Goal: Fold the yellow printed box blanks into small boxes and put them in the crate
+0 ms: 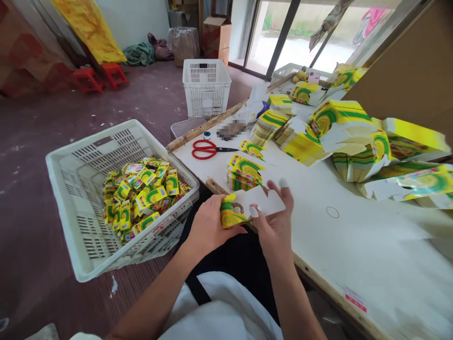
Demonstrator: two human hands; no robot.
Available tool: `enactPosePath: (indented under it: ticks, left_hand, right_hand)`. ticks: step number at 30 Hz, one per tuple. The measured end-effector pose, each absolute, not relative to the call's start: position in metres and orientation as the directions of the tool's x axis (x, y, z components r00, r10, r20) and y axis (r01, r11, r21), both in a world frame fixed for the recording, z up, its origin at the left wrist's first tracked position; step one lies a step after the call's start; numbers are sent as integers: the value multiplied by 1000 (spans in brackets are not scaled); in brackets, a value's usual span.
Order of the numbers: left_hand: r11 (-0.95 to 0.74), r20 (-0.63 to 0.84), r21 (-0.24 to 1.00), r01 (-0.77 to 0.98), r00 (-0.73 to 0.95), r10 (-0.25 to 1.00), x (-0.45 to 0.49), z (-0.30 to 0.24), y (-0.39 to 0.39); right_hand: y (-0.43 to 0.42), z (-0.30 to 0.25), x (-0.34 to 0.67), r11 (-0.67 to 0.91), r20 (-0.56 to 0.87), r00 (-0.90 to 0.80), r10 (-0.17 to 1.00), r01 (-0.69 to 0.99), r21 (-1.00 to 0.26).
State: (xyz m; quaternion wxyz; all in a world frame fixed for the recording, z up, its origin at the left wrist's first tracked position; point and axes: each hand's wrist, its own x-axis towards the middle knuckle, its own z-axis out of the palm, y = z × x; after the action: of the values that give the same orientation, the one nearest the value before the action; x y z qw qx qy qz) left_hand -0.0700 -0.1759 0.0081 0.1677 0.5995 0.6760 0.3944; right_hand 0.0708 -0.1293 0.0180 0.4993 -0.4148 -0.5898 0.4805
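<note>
Left hand [207, 224] and right hand [274, 222]: both grip one yellow-green carton [244, 208], its white flap open, at the table's [354, 245] near edge. White crate [71, 189], left: holds folded cartons [143, 196]. Table, farther: small carton stack [245, 172], red scissors [207, 149], flat carton stacks [300, 139]. Floor, far: second white crate [206, 87], red stools [101, 78].

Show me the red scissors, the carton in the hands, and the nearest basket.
red scissors [214, 149], head view, on the handles.
carton [269, 202], head view, on its white flap.
nearest basket [95, 153], head view, on its far wall.
</note>
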Motion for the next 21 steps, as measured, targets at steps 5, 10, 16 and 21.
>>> enactPosePath:
  ticks: [5,10,16,21]
  left_hand:
    - [-108,469,620,777,-257,845,-61,2,-177]
    - [-66,573,561,825,-330,750,-56,-7,-178]
    - [-164,522,564,809,-196,830,-63,-8,-179]
    - [-315,434,625,714,16,901,-62,-4,-181]
  right_hand:
    - [-128,16,65,-329,-175,-505,845,-235,-915]
    - [-125,21,56,-468,-212,-635,743,-266,-843]
    - [-126,7,54,-511,-185,-690,699,-303,-804]
    - [-128,10,57,-507,-207,-650,731,-315,-802]
